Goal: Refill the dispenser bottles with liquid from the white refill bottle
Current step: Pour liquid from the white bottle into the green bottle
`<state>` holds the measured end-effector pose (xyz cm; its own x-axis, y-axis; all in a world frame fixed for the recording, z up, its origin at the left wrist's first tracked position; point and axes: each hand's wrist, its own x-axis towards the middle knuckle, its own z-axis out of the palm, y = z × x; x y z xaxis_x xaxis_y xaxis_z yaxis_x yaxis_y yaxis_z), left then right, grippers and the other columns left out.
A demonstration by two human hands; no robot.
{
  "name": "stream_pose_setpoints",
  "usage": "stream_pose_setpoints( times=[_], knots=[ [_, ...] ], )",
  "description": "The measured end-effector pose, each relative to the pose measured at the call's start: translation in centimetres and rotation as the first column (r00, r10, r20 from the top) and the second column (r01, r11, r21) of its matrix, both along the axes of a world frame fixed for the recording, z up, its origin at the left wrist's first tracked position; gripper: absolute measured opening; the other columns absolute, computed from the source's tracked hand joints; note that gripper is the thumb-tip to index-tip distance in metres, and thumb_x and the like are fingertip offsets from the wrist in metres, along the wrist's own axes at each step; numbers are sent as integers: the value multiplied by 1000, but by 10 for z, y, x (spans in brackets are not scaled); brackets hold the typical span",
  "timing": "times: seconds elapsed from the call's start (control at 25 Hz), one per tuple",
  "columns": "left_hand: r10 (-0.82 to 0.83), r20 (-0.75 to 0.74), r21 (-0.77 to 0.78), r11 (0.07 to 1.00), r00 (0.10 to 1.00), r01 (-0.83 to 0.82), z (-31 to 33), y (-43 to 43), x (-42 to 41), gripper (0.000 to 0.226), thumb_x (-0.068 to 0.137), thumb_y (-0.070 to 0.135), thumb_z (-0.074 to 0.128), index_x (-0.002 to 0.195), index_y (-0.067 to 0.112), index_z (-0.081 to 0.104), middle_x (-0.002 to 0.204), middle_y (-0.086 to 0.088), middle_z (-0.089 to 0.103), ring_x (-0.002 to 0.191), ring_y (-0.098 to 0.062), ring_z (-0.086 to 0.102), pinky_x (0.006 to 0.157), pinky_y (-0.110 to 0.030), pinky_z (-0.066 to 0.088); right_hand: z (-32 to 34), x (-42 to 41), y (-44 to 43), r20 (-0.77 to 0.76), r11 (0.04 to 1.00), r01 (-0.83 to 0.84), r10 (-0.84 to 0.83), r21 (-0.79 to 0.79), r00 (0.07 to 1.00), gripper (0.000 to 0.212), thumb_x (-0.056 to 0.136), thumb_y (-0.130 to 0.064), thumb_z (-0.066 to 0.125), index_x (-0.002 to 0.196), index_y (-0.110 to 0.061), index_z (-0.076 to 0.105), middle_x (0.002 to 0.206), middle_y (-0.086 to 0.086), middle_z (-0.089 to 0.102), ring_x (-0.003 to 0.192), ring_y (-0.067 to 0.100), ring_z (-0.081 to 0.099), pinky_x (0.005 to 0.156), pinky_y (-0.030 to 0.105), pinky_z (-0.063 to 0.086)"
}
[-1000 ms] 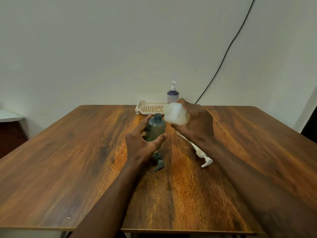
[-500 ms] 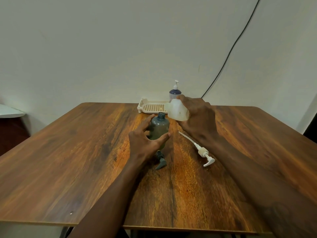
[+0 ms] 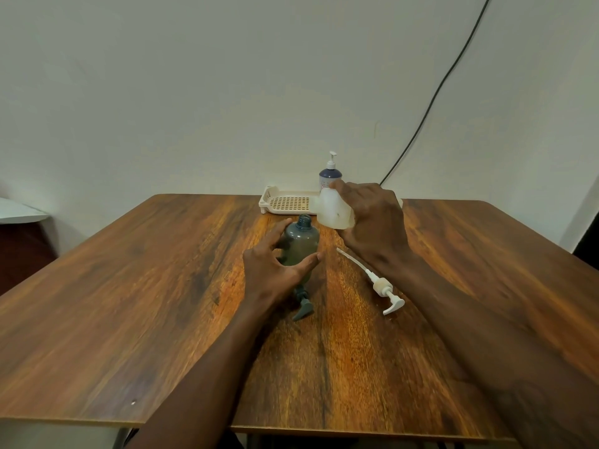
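**Now: refill bottle held beside the open grey dispenser**

At the centre of the frame we see the left hand [image 3: 272,270] cupped round a smoky grey-green translucent dispenser bottle [image 3: 301,243], fingers along its left side and thumb across its lower right. The bottle stands upright on the brown wood-grain table [image 3: 129,303] with its neck uncapped.

Just to the upper right, the right hand [image 3: 372,222] grips a white plastic refill bottle [image 3: 332,209], fingers wrapped over its top and far side. It is lifted off the table and sits close beside the dispenser's neck; we cannot tell where its mouth points.

Below the dispenser lies a dark grey pump head [image 3: 303,307]. Right of centre lies a white pump head with a long tube [image 3: 384,288].

At the table's far edge sits a cream perforated plastic tray [image 3: 285,202], with a dark blue pump bottle [image 3: 329,176] upright at its right end. A black cable [image 3: 437,92] runs down the wall at upper right.
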<state>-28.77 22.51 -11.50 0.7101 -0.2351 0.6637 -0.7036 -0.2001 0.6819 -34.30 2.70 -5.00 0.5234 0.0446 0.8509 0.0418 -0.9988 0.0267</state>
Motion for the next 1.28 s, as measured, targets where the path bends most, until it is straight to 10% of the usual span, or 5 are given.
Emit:
stream_pose_setpoints(
  times=[1.28],
  knots=[
    [15, 6, -14, 1000, 1000, -15, -1, -1, 2, 87, 69, 54, 89, 144, 34, 51, 132, -2, 68, 110, -1, 59, 74, -1, 49, 8, 3, 2, -4, 1000, -7, 7, -26, 1000, 84, 60, -11, 93, 137, -12, 60, 127, 14, 69, 112, 35, 64, 94, 51, 51]
  ],
)
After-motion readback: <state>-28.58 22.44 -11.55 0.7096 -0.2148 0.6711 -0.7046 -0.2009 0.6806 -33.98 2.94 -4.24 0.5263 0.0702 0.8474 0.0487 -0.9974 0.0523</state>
